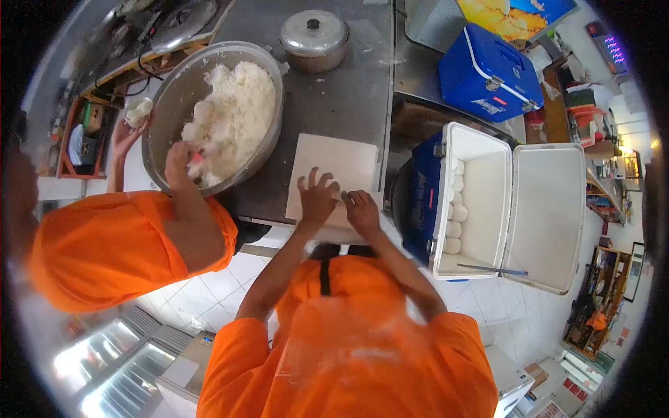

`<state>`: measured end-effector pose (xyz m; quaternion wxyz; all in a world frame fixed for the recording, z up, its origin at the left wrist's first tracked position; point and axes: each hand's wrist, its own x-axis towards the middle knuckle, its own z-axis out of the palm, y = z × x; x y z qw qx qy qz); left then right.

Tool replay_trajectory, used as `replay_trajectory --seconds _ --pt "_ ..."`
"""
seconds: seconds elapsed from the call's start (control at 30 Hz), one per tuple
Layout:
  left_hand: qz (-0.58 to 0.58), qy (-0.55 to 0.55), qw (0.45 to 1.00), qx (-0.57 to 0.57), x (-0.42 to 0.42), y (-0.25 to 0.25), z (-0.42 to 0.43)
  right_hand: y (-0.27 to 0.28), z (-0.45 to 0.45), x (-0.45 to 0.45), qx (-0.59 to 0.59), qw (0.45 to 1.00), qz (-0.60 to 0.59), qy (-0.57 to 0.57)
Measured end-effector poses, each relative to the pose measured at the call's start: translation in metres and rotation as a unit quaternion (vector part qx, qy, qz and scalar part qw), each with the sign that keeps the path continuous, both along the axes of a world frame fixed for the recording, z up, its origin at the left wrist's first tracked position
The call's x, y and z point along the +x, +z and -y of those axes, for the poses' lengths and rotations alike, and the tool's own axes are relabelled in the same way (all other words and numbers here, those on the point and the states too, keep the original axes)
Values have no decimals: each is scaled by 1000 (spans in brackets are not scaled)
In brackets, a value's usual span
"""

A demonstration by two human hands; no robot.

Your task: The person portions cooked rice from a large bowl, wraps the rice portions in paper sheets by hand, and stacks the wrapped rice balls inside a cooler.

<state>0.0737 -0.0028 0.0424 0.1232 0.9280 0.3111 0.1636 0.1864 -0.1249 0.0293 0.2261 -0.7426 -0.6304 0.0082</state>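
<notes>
White board [334, 157] lies beneath my two hands, flat on the grey worktop [348, 90] close to its near edge. My left grip [318, 200] has its fingers spread and bent, while my right grip [362, 211] has its fingertips drawn together; the two nearly meet over the board, and I cannot tell whether anything is pinched between them. Left of the board I see a big grey tub [157, 118] with a heap of white, rice-like grains [240, 104] in it. A co-worker in an orange shirt [132, 244] has one hand [180, 164] in the tub and holds a small pale cup [138, 110] in the other. Past the board stands a lidded metal pot [315, 40]. To my right, an open cooler [481, 195] has rounded white pieces [454, 228] lined along its left inner wall, and a thin rod [491, 269] crosses its near end onto the opened lid [547, 209]. Farther off sits a closed blue cooler [488, 73].
</notes>
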Motion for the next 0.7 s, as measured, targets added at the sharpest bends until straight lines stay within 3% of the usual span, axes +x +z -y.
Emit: replay_trajectory --seconds 0.1,0.2,0.23,0.27,0.3,0.33,0.37,0.4,0.43,0.47,0.5,0.53,0.57,0.6,0.63,0.67,0.7 --pt "14 119 989 -83 -52 -7 -23 -11 6 -2 21 999 21 -16" --pt "92 172 981 -22 -66 -9 -28 -9 11 -4 53 998 16 -22" --pt "164 97 982 -10 -53 4 -20 2 10 -6 78 997 -6 -25" --pt "214 10 973 -81 -38 15 -5 9 9 -9 103 994 -27 -25" --pt "179 -17 972 -148 -27 12 7 6 10 -12 102 994 -27 -25" --pt "146 -43 965 -213 -20 4 14 0 12 -13 83 955 -254 -124" --pt "150 -41 964 -214 -26 -11 8 -7 13 -12 58 856 -465 -217" --pt "137 45 905 -401 -35 -35 -6 -16 13 -3 60 859 -461 -216" --pt "115 125 804 -570 -35 -37 -15 -23 14 9 56 840 -502 -198" --pt "114 123 804 -571 -33 -41 -21 -32 14 17 51 818 -544 -180" --pt "56 119 845 -517 -29 -28 -28 -21 8 24 -109 849 -466 -226" --pt "-2 117 880 -461 -29 -24 -32 -12 5 22 -113 847 -468 -227" --pt "130 40 978 -157 -27 -38 -33 -3 -2 23 -33 953 -237 -188" --pt "135 41 978 -155 -25 -38 -39 -5 -4 25 8 981 -116 -154" --pt "39 -76 985 -149 -27 -38 -45 -13 -5 28 55 989 16 -135" --pt "-60 -192 969 -141 -32 -39 -47 -31 3 26 -14 994 -42 -97" --pt "-59 -192 970 -140 -39 -53 -42 -43 9 25 -80 990 -99 -58"
